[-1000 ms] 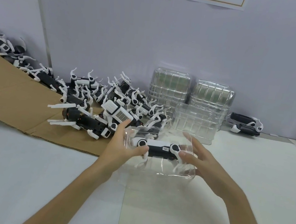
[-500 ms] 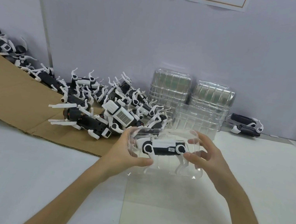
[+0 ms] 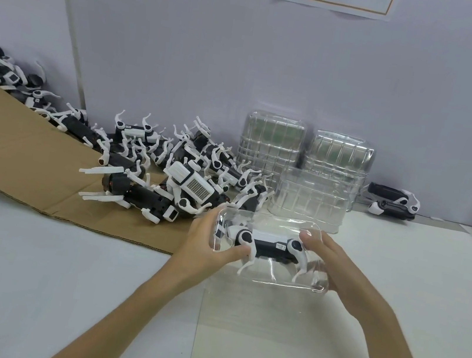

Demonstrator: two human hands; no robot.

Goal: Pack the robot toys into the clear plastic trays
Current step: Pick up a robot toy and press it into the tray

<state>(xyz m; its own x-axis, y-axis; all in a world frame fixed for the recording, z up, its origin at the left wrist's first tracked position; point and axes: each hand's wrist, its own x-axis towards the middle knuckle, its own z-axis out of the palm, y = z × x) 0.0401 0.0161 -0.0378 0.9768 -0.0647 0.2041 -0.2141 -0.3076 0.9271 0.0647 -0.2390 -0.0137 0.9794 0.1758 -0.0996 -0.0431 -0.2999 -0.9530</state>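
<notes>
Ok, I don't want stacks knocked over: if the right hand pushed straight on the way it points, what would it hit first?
Probably the low stack of clear trays, just beyond the tray the right hand grips; depth is unclear.

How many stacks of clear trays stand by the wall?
3: the left tall stack and the right tall stack at the back, and the lower stack in front of them. Others may be hidden behind.
</notes>
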